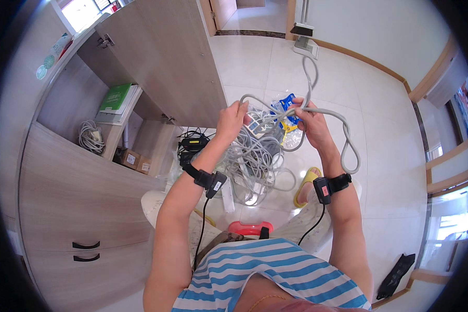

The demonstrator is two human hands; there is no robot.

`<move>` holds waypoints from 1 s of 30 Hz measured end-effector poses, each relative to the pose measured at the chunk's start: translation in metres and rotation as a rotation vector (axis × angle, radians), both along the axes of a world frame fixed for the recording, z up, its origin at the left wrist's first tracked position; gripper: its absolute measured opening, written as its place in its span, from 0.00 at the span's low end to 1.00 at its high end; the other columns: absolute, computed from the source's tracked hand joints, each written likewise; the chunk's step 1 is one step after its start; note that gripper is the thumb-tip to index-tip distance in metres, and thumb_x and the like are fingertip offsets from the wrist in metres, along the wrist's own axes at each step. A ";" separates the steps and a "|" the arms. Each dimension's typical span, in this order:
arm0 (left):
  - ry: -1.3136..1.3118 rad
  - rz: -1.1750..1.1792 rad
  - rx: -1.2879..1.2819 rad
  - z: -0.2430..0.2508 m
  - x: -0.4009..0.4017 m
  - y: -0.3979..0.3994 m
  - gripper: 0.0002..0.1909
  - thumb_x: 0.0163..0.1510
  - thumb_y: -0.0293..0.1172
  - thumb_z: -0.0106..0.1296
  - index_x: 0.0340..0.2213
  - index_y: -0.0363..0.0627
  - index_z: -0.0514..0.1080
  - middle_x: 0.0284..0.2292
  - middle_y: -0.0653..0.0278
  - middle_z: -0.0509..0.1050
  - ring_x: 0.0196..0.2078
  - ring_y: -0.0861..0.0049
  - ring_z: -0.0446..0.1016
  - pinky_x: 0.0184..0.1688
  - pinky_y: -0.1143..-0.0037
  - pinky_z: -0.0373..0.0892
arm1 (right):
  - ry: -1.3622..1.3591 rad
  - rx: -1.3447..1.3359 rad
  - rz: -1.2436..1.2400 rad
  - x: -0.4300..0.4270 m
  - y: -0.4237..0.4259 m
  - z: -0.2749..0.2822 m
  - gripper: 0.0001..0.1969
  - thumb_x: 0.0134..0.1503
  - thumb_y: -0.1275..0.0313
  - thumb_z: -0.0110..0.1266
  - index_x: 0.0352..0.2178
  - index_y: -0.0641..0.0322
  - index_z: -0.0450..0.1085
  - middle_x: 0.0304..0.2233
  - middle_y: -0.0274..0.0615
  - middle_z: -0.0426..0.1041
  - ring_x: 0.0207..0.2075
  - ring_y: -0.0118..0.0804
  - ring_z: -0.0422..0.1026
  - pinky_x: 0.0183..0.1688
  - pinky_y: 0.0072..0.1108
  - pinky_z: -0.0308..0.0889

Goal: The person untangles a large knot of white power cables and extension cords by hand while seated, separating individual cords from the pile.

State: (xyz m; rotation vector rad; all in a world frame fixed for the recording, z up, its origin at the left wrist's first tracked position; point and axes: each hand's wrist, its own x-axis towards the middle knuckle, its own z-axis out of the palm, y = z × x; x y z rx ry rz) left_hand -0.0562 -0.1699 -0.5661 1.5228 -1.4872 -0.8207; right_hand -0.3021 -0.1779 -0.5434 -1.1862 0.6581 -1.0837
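Observation:
A grey cable [332,113] hangs in loose loops between my two hands. My left hand [232,120] pinches one bend of it between thumb and fingers. My right hand [312,123] grips several strands where they cross, and loops stick out above and to the right of it. Below both hands, a tangled heap of grey cables [249,160] lies on the tiled floor. Among the heap are a white power strip [227,195] and a socket block [254,126]. Blue and yellow plastic packaging [288,104] lies beyond the heap, partly behind the cable and my right hand.
A wooden cabinet stands at left with its door [167,58] swung out. Inside are a coiled cable [91,136], a green book [117,97] and cardboard boxes [132,159]. Black adapters [193,144] lie by its base. A broom [302,29] stands against the far wall.

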 end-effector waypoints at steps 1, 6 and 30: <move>0.003 0.022 -0.100 0.010 0.001 0.001 0.20 0.57 0.43 0.40 0.24 0.37 0.69 0.17 0.59 0.74 0.21 0.71 0.74 0.25 0.73 0.67 | 0.032 0.041 -0.044 0.001 0.001 -0.001 0.18 0.55 0.67 0.51 0.45 0.64 0.60 0.35 0.38 0.71 0.34 0.21 0.68 0.25 0.09 0.57; 0.002 0.068 -0.371 0.079 -0.009 0.014 0.15 0.57 0.38 0.44 0.27 0.37 0.70 0.18 0.64 0.74 0.19 0.83 0.72 0.21 0.81 0.66 | 0.082 -0.008 0.026 0.011 0.003 -0.012 0.24 0.53 0.58 0.51 0.48 0.60 0.61 0.42 0.37 0.70 0.35 0.19 0.67 0.26 0.10 0.55; -0.803 0.251 -0.275 -0.023 0.124 0.005 0.17 0.45 0.29 0.50 0.40 0.42 0.67 0.40 0.49 0.70 0.38 0.53 0.70 0.41 0.64 0.68 | 0.268 0.159 0.223 0.016 -0.004 -0.027 0.07 0.46 0.74 0.56 0.30 0.60 0.73 0.18 0.22 0.64 0.17 0.13 0.55 0.19 0.10 0.48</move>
